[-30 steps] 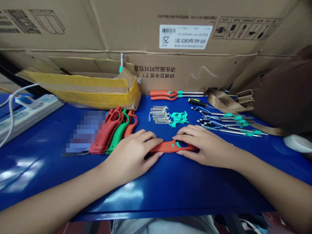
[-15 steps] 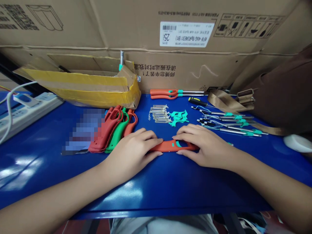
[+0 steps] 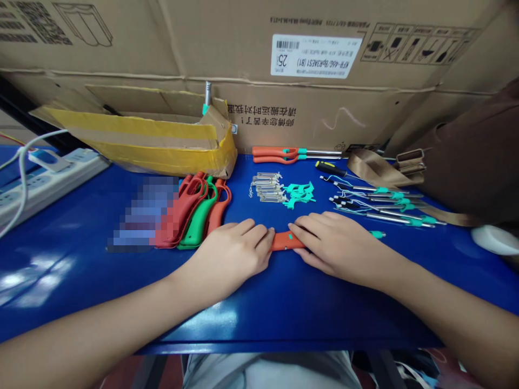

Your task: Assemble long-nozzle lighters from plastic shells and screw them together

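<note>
two hands share one orange handle point(image 3: 287, 241) at the near middle of the blue tabletop point(image 3: 284, 319): the grip of the left hand point(image 3: 231, 251) is clamped on its left part, and the grip of the right hand point(image 3: 336, 240), fingertips behind and thumb in front, is clamped on its right part. its long axis runs left to right, roughly parallel to the tabletop's front edge. only a short middle stretch shows, with a teal spot point(image 3: 290, 236) on it; both ends are covered by the hands, so which way it points is hard to make out, as is whether it rests on the surface or is held just above it. a small teal piece point(image 3: 378, 234) peeks out past the right hand, and whether it joins the handle cannot be told. left of the hands lean red handles point(image 3: 184, 213) and a green handle point(image 3: 198, 221), beside a pixelated patch point(image 3: 141, 216) that blots out whatever lies there. beyond the hands sit clear tubes point(image 3: 270, 186) and teal clips point(image 3: 300, 194). to the right, metal rods point(image 3: 387, 217) with wires overlap, their ends partly tangled from sight. the power strip point(image 3: 52, 178) is cut off at the left edge, the white object point(image 3: 495, 239) at the right.
</note>
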Demonstrator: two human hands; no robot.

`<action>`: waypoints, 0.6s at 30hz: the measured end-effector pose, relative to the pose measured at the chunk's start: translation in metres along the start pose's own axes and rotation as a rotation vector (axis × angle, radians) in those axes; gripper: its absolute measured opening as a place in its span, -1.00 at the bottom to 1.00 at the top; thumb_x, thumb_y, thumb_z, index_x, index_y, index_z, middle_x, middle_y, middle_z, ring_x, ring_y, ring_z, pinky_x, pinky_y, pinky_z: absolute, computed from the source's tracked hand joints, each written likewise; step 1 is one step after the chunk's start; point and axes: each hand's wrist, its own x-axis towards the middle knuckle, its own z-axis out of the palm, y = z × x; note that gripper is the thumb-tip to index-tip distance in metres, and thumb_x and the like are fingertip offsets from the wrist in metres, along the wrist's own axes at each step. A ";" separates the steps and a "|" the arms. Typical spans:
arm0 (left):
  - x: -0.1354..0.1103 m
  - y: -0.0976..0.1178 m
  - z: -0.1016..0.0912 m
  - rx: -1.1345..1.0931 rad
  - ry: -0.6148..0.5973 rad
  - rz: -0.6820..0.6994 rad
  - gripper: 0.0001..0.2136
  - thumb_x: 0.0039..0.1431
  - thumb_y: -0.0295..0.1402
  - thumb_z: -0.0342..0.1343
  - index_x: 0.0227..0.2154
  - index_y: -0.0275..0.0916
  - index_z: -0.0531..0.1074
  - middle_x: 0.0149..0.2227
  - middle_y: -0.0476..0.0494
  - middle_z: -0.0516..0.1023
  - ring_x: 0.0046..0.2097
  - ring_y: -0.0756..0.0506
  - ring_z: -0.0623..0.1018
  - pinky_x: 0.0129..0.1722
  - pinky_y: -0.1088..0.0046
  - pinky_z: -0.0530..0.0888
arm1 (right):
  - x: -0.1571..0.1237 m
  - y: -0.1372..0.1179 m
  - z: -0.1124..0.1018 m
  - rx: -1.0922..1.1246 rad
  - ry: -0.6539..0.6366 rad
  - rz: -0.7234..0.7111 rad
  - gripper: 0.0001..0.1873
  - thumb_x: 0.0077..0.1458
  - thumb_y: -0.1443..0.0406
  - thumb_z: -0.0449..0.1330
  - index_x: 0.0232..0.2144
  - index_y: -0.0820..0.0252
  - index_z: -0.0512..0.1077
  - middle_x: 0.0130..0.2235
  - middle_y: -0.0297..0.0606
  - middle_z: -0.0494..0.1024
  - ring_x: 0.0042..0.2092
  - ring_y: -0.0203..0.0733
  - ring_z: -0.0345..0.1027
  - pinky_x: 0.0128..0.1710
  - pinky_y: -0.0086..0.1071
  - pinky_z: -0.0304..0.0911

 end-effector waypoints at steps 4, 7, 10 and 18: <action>-0.001 -0.007 0.000 -0.078 0.020 -0.024 -0.75 0.39 -0.38 0.07 -0.03 -0.44 0.53 -0.26 -0.20 0.62 -0.24 -0.20 0.60 -0.24 0.22 0.59 | -0.001 0.002 0.001 0.045 0.009 -0.003 -0.64 0.39 0.25 0.05 0.00 0.40 0.50 -0.09 -0.01 0.62 -0.15 0.03 0.48 -0.21 -0.14 0.39; -0.001 -0.009 -0.002 -0.150 0.036 -0.057 -0.75 0.43 -0.34 0.03 -0.05 -0.40 0.53 -0.26 -0.18 0.62 -0.23 -0.18 0.60 -0.22 0.24 0.57 | -0.002 0.003 0.000 0.122 0.043 0.010 -0.65 0.40 0.27 0.01 -0.01 0.39 0.50 -0.05 0.01 0.61 -0.12 0.04 0.49 -0.19 -0.13 0.42; -0.001 -0.008 -0.005 -0.254 0.048 -0.074 -0.74 0.46 -0.32 -0.01 -0.09 -0.37 0.53 -0.27 -0.17 0.60 -0.23 -0.16 0.58 -0.22 0.29 0.54 | -0.002 0.004 -0.001 0.216 0.089 0.020 -0.67 0.40 0.32 -0.02 -0.04 0.39 0.50 -0.07 0.02 0.62 -0.12 0.02 0.49 -0.17 -0.14 0.44; 0.000 -0.014 -0.007 -0.321 0.009 -0.114 -0.73 0.46 -0.33 -0.05 -0.14 -0.36 0.53 -0.28 -0.17 0.58 -0.24 -0.17 0.56 -0.24 0.28 0.51 | -0.007 0.015 -0.008 0.294 0.014 0.128 -0.61 0.40 0.18 0.07 0.11 0.30 0.46 0.01 -0.04 0.61 -0.01 -0.01 0.51 0.01 -0.14 0.41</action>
